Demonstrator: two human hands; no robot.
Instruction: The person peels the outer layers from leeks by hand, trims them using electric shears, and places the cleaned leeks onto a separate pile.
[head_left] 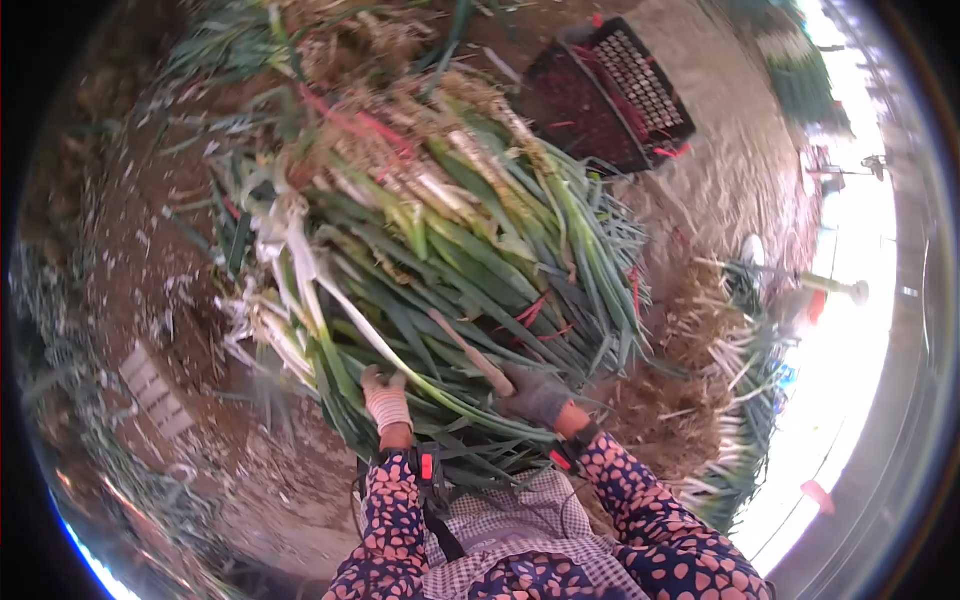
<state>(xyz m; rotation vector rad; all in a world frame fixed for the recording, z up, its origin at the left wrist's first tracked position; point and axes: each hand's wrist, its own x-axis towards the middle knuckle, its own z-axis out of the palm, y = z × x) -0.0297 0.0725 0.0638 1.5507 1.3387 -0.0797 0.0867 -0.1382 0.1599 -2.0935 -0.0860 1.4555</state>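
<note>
A large heap of leeks [430,240], with white shanks and long green leaves, lies in front of me. My left hand [385,400], in a pale striped glove, is closed on leek leaves at the near edge of the heap. One long leek [365,325] slants across the pile, passing just right of that hand. My right hand [538,396], in a dark grey glove, is closed around the near end of a wooden stick [470,352]. The stick points up and left over the leaves. My right fingertips are partly hidden.
A dark plastic crate [610,95] stands tilted beyond the heap. More leeks [735,400] lie in a row at right, roots inward. A white slatted piece [155,390] rests on the littered soil at left. Red ties [535,315] show among the leaves.
</note>
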